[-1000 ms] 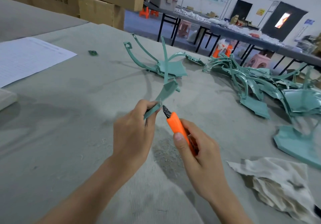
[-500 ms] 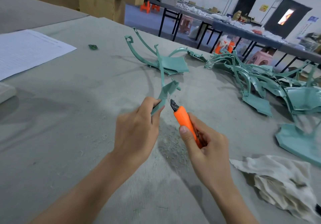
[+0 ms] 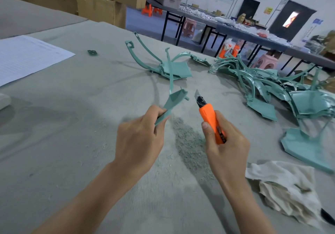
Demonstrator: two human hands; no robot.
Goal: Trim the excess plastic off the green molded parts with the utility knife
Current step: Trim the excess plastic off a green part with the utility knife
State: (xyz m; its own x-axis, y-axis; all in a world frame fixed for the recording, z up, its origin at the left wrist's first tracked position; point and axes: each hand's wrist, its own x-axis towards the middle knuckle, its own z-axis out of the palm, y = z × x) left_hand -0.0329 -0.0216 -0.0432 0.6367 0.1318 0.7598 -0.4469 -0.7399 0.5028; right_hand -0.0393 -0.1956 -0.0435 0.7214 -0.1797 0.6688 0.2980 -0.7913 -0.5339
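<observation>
Gripping the near end of a green molded part (image 3: 174,101), the left hand (image 3: 139,139) lifts it over the bench (image 3: 63,134). Just right, the right hand (image 3: 227,148) curls round the orange utility knife (image 3: 210,119), its bared blade apart from the part. Shavings (image 3: 190,148) lie beneath; a heap of green parts (image 3: 272,90) sits far right.
</observation>
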